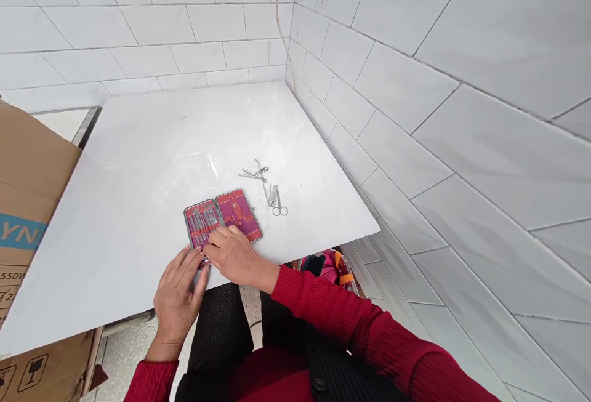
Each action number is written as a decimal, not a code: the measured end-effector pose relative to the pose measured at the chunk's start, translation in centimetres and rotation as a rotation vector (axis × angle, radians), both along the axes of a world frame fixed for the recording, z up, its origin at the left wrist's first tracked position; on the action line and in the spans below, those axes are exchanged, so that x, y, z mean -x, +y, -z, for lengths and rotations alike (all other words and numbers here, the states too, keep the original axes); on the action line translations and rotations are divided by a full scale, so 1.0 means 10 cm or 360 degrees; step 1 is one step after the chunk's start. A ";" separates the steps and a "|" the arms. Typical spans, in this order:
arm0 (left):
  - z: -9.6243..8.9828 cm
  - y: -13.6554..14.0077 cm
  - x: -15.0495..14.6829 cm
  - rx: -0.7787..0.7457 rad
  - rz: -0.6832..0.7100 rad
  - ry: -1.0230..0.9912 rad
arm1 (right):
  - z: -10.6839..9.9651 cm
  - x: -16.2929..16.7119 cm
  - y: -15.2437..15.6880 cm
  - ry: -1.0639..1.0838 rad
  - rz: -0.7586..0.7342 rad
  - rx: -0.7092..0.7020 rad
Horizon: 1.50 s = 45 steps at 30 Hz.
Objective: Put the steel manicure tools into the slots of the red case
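A manicure case (250, 229) lies unfolded near the table's front edge, with a red and purple lining. Several slim metal manicure tools (203, 220) sit in its left half under red loops. My left hand (178, 294) grips that half's lower left edge, thumb along the front. Bent over the lower part of the same half, my right hand (233, 257) has its fingers closed; whatever they pinch is hidden. To the right of the case lie cuticle nippers (255, 172), a nail clipper (274, 195) and small scissors (279, 209), close together.
The white tabletop (138, 174) meets tiled walls (415, 112) at the back and right. A cardboard box (32, 162) stands at the left, another box (46, 368) below. Under the front right edge is a container of colourful items (327, 266). A thin cable (277, 8) hangs in the corner.
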<state>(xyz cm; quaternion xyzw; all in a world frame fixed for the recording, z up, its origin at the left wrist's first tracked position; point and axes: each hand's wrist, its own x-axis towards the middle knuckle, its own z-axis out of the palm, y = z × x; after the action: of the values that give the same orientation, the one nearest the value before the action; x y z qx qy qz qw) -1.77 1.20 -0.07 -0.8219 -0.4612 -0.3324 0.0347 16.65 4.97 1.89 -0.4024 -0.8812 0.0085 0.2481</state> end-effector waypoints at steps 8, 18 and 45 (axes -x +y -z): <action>-0.03 0.01 0.00 0.0028 -0.0014 0.0102 | -0.02 0.02 0.01 -0.0059 0.0039 0.0038; -0.05 -0.04 -0.02 0.0086 -0.0051 0.0065 | -0.07 0.05 -0.06 -0.0150 0.0083 0.0083; -0.07 -0.82 0.64 0.0022 -0.0157 0.0080 | -0.01 0.09 -0.14 -0.0279 0.0196 -0.0059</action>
<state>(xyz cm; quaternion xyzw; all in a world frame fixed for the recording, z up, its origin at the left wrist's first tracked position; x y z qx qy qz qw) -8.16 -6.99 0.68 -0.8065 -0.5024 -0.3063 0.0569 15.71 3.60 1.95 -0.4504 -0.8731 -0.0583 0.1774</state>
